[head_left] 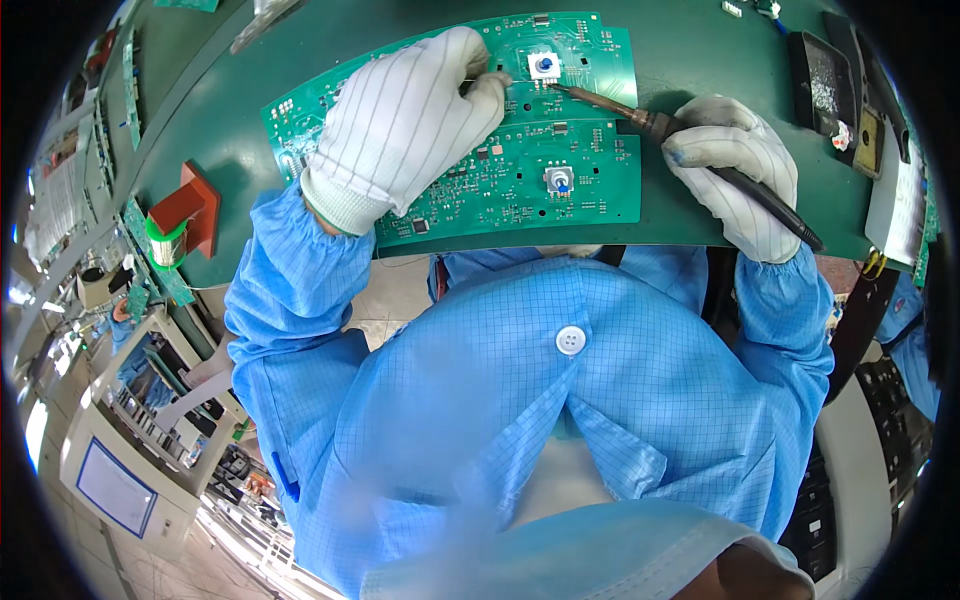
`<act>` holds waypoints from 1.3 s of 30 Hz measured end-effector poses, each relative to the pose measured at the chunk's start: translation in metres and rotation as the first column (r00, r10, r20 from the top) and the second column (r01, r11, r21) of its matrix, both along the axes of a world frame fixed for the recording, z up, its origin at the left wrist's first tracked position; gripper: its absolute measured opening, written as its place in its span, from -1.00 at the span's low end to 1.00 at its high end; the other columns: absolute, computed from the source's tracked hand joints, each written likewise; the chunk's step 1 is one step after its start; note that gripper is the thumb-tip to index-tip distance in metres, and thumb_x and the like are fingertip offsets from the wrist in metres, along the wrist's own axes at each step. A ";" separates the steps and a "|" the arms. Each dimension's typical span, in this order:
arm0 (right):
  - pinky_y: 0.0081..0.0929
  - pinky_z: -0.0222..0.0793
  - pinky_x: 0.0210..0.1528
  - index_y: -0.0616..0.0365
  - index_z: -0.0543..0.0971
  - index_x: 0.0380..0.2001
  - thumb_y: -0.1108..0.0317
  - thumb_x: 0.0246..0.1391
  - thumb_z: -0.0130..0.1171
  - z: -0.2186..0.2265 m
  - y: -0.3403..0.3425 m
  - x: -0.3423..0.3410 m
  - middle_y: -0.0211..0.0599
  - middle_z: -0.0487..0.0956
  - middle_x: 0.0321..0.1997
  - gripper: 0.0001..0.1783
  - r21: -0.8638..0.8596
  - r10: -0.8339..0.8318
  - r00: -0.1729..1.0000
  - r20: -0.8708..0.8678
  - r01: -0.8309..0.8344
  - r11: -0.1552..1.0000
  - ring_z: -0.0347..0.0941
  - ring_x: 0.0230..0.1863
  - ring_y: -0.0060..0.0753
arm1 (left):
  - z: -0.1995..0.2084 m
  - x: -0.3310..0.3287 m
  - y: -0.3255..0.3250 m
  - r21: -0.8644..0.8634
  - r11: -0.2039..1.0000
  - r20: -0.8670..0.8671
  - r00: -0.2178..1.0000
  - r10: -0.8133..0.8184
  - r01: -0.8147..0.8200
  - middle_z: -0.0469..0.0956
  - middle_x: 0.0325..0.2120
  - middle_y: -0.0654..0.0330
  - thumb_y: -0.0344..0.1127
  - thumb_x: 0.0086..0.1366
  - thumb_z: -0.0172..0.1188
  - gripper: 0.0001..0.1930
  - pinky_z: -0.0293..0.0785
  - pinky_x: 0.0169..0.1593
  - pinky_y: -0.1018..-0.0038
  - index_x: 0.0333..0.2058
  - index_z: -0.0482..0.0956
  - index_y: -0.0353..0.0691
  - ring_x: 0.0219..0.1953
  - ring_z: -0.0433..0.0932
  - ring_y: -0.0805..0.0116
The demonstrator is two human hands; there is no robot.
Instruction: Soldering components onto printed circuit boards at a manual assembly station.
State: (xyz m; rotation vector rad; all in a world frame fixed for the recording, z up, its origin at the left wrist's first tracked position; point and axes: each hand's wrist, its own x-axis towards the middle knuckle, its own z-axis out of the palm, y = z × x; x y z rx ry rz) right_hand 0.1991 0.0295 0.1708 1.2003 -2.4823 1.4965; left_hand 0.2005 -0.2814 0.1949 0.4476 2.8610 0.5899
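Note:
Two green circuit boards, a far one (612, 50) and a near one (615, 150), lie side by side on the green mat. Each carries a white square component with a blue shaft, one on the far board (543, 66) and one on the near board (559, 180). My gloved left hand (400, 120) rests over the boards' left part, its thumb and finger pinching a thin solder wire (522, 81) that points at the far component's pins. My gloved right hand (735, 170) grips a soldering iron (652, 122), its tip at those same pins.
A solder spool (165, 245) with a green rim stands by a red-brown holder (203, 208) at the mat's left. To the right are a black tray (820, 85) and a yellow-edged piece (868, 145). The green mat's (690, 45) front edge runs close to my body.

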 end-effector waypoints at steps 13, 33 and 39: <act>-0.16 0.53 -0.05 0.13 0.65 -0.30 0.53 -0.06 0.43 -0.001 -0.001 0.003 -0.31 0.70 -0.27 -0.78 -0.044 0.031 0.999 0.031 -0.030 0.999 0.62 -0.14 -0.06 | -0.002 0.001 -0.003 0.087 0.991 -0.146 0.986 -0.084 0.097 0.59 -0.47 0.12 -0.37 0.27 0.19 -0.91 0.56 -0.35 0.22 -0.25 0.51 -0.11 -0.41 0.64 0.04; -0.27 0.56 -0.08 0.00 0.71 -0.19 0.44 -0.07 0.46 -0.002 -0.008 0.005 -0.40 0.72 -0.21 -0.70 -0.008 0.034 0.993 -0.109 -0.035 0.999 0.62 -0.15 -0.21 | -0.006 0.013 -0.005 0.003 0.995 -0.233 0.968 -0.097 0.101 0.61 -0.50 0.09 -0.22 0.32 0.20 -0.87 0.57 -0.42 0.22 -0.23 0.53 -0.08 -0.49 0.64 0.10; -0.14 0.55 0.00 0.09 0.65 -0.20 0.48 -0.06 0.43 0.001 -0.007 0.008 -0.33 0.71 -0.20 -0.70 0.068 0.060 0.990 -0.131 -0.051 0.996 0.63 -0.09 -0.04 | -0.006 0.013 -0.004 0.018 0.995 -0.210 0.973 -0.090 0.096 0.62 -0.46 0.10 -0.24 0.32 0.21 -0.88 0.57 -0.38 0.22 -0.22 0.55 -0.09 -0.44 0.65 0.07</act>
